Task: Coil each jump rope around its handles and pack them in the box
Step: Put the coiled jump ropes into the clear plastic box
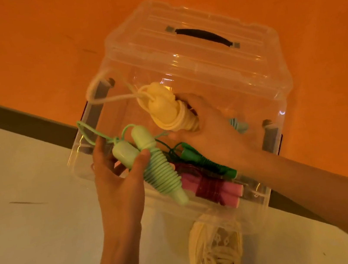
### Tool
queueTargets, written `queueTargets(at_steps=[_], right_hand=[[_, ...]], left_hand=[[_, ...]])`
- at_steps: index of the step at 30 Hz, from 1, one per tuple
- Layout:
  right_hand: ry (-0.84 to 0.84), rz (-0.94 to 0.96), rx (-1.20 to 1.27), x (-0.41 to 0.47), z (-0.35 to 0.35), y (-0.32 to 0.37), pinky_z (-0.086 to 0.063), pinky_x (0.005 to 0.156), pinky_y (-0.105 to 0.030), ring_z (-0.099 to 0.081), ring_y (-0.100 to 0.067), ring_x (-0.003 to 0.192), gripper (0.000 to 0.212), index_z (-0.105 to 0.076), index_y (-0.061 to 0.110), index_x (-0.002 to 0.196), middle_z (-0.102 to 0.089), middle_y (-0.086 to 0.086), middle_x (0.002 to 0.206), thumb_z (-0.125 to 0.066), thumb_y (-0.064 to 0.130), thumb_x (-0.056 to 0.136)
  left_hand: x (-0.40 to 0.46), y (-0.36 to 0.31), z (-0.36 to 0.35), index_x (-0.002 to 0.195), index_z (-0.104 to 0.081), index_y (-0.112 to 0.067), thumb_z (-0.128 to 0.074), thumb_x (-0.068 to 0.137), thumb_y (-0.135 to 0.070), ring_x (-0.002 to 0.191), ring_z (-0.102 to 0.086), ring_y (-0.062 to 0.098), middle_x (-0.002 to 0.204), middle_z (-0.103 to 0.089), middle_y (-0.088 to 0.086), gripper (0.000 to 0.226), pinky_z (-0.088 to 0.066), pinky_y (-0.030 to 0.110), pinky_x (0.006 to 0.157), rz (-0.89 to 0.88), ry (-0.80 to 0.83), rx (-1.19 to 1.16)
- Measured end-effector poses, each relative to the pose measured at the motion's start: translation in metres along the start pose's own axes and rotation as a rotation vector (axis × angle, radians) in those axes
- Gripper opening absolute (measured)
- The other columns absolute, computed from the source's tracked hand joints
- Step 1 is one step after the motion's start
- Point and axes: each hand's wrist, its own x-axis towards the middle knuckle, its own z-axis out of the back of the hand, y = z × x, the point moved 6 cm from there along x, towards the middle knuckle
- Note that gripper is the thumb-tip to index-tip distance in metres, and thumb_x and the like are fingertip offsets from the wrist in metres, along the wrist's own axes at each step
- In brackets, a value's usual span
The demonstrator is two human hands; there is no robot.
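Note:
My left hand (116,179) grips a pale green jump rope (151,169), its cord coiled round the two handles, held over the near left corner of the clear plastic box (258,198). My right hand (210,135) holds a yellow jump rope (164,108), also coiled round its handles, above the box's middle, with a loose loop of cord trailing to the left. Inside the box lie a pink-handled rope wound with dark red cord (211,188) and a dark green rope (207,163). A light blue handle (239,125) shows behind my right hand.
The box's clear lid (200,43) with a black carry handle stands open behind it, against an orange wall. The box sits on a pale floor. A cream lace-up shoe (215,255) is on the floor just in front of the box.

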Motion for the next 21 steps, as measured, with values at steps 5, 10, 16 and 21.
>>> queueTargets(at_steps=[5,10,16,21], right_hand=[[-0.011,-0.02,0.016,0.035,-0.052,-0.014,-0.046,0.094,-0.044,-0.054,-0.024,0.112,0.064,-0.049,0.014,0.131,-0.056,-0.008,0.122,-0.077,0.02,0.074],[-0.01,-0.013,-0.035,0.048,-0.072,-0.025,-0.049,0.088,-0.047,-0.057,-0.024,0.109,0.06,-0.048,0.023,0.131,-0.056,-0.005,0.122,-0.071,0.03,0.076],[0.05,0.032,-0.26,0.052,-0.079,-0.028,-0.045,0.09,-0.039,-0.05,-0.03,0.117,0.068,-0.038,0.014,0.142,-0.045,-0.011,0.133,-0.07,0.014,0.083],[0.062,0.003,-0.421,0.047,-0.075,-0.034,-0.049,0.084,-0.044,-0.051,-0.03,0.114,0.07,-0.034,0.017,0.144,-0.043,-0.009,0.131,-0.069,0.02,0.084]], left_hand=[[-0.003,0.0,0.008,0.14,-0.035,-0.046,-0.073,0.069,-0.037,0.107,-0.063,0.016,0.126,-0.06,-0.01,0.081,-0.053,0.05,0.089,-0.02,-0.027,0.01],[-0.008,0.0,0.008,0.142,-0.033,-0.044,-0.077,0.075,-0.033,0.109,-0.061,0.015,0.126,-0.059,-0.01,0.081,-0.053,0.05,0.089,-0.047,-0.064,0.019],[-0.013,-0.001,0.011,0.144,-0.03,-0.044,-0.074,0.082,-0.023,0.108,-0.06,0.011,0.122,-0.059,-0.009,0.079,-0.053,0.049,0.089,-0.075,-0.092,0.049],[-0.015,-0.003,0.01,0.144,-0.029,-0.044,-0.073,0.083,-0.024,0.107,-0.059,0.007,0.124,-0.057,-0.008,0.078,-0.055,0.042,0.087,-0.083,-0.097,0.055]])
